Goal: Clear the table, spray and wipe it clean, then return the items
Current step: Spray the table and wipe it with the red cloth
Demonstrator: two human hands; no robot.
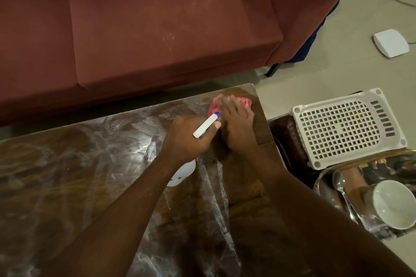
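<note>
Sofa (157,29) behind, not part of the task.

Desk (90,175): dark, glossy top with pale smeary streaks across it; likely wet and slick, so a cloth should glide and hard items could skid.

White slotted basket (346,128), upside down on a dark stand to the right, off the desk. Looks like light, stiff plastic; best taken by the rim.

Metal tray (326,177) near the right edge, also off the desk, carrying 1 white bowl (394,204) and 1 spoon (340,184). The bowl is probably ceramic and breakable, and the tray smooth. Best lifted level with both hands at the rim.

Spray bottle (206,125): white with a blue nozzle tip, the body showing below the wrist. Left hand (186,141) is wrapped round its neck, the nozzle pointing to the far right corner. Probably light plastic, and slippery if wet.

Pink cloth (244,103): soft and bunched, on the far right corner of the desk. Right hand (236,126) presses on it with flat, spread fingers, holding nothing else.

Writing: none readable. A few dark marks on the bottle body are too small to make out; no brand visible anywhere.
</note>
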